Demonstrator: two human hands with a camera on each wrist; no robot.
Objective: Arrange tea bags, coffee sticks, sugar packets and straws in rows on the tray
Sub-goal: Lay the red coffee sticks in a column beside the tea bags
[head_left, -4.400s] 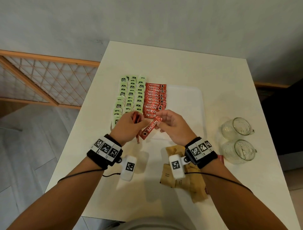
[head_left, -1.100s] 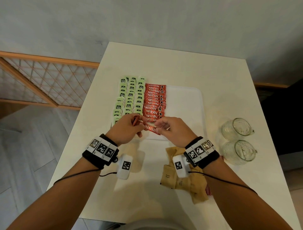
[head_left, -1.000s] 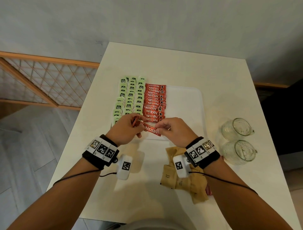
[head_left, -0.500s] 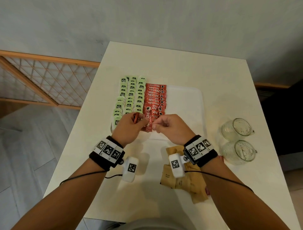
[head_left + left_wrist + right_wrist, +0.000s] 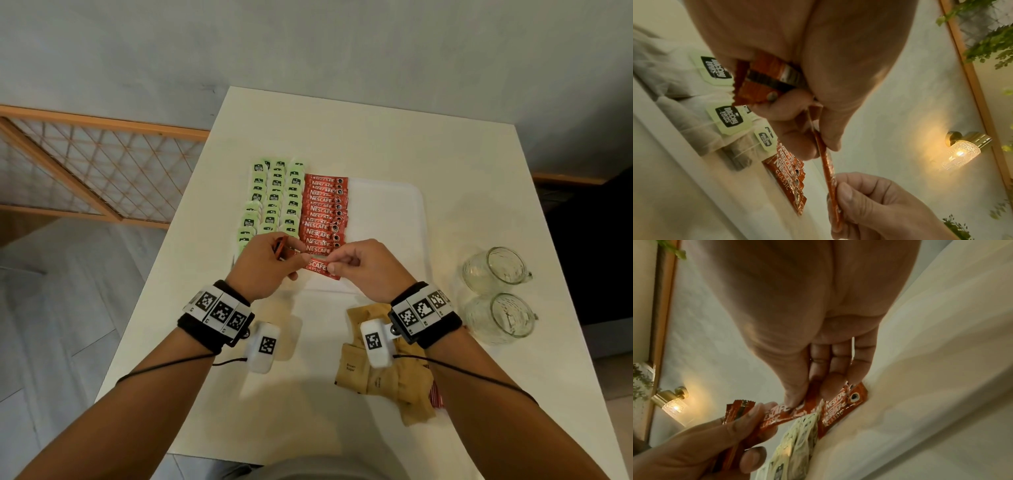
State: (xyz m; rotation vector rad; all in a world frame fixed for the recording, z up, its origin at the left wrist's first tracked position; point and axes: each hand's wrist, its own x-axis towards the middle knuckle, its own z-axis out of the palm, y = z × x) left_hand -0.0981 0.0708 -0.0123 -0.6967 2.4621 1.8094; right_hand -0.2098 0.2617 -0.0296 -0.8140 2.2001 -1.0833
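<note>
Moved: our coffee stick now lies flat again at the red row's near end.
Room: the tray's right side is bare.
Hands: our right hand pinches one end; our left hand pinches the other and grips spare sticks.

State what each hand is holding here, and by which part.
Right hand pinches one red Nescafe coffee stick near its right end. Left hand pinches that stick's left end and also grips a spare bundle of red sticks around its middle.
</note>
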